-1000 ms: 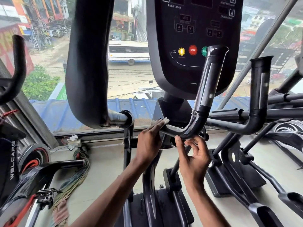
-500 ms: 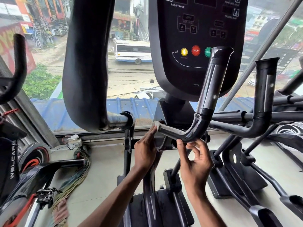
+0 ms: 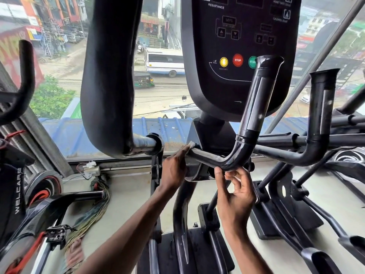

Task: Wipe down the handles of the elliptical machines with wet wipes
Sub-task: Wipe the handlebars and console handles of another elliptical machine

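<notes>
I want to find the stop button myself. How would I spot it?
Find the big black console panel in front of the window. Three round buttons sit in a row on it. The red round stop button is the middle one, marked STOP, between a yellow button and a green button.

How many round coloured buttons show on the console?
3, in a row low on the console: the yellow button at left, the red STOP button in the middle, the green button at right, partly behind the handle. Others may lie above the frame.
</notes>
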The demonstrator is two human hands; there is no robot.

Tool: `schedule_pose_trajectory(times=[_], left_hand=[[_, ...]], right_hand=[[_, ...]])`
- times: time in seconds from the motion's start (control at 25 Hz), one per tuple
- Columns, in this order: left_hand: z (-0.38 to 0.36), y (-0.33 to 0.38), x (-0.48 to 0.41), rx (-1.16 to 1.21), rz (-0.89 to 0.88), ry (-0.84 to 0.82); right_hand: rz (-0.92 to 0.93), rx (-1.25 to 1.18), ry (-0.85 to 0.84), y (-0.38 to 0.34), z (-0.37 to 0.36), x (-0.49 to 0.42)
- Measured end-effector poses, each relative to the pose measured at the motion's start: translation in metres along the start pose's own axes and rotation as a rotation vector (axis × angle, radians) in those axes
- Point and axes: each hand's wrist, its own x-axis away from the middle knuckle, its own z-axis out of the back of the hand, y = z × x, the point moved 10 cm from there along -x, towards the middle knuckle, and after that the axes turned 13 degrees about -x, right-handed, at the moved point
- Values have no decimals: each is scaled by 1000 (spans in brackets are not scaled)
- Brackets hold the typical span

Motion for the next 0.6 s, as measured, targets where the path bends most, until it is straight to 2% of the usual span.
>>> schedule_pose_trajectory(times=[0.2, 0.4, 0.48, 0.6], left_hand=[[27, 53, 31, 167, -262, 66], [-5, -3, -8, -15, -71, -34], [-15, -10, -24, -59, -45, -92], [-26, -19, -32, -72, 8, -92]], right_hand=[[-20, -5, 24, 7, 0, 2], [-25, -15, 20, 4, -1, 3], [-28, -15, 19, 3, -1, 3], [-26, -13, 20, 2, 0, 3]])
